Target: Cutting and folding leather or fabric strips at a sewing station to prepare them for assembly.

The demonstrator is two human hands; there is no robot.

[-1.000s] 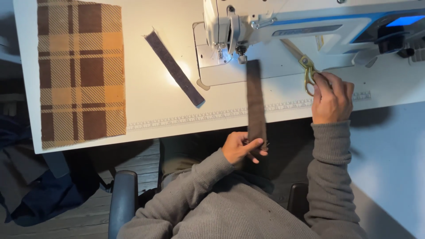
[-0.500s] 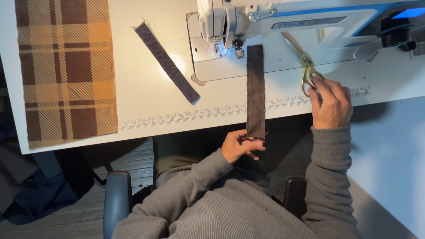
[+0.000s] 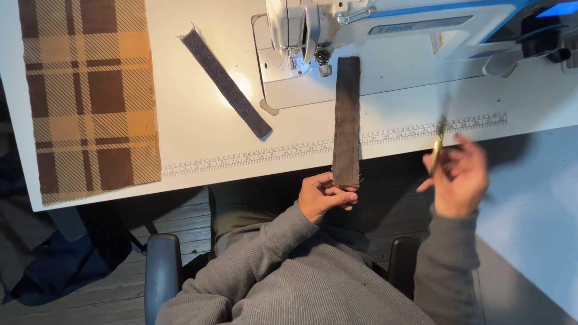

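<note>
Brown fabric strip point(image 3: 347, 120): long, narrow, dark corduroy-like cloth, lying lengthwise across the white table point(image 3: 198, 129), far end beside the presser foot of the white sewing machine point(image 3: 313, 36), near end hanging just over the table edge. Judged light, limp and non-slippery; it will fold or sag if lifted by one end, and its frayed near edge is best taken in a flat pinch, with the far end supported.

Left hand point(image 3: 324, 195): at the table edge, thumb and fingers pressed together on the strip's near end.

Right hand point(image 3: 460, 177): motion-blurred, off the table, fingers curled about the handles of brass-coloured scissors point(image 3: 438, 144), blades pointing up; degree of closure cannot be told.

Also present: plaid cloth point(image 3: 90, 96) at left; second dark strip point(image 3: 227, 83), diagonal, well apart from the first.
</note>
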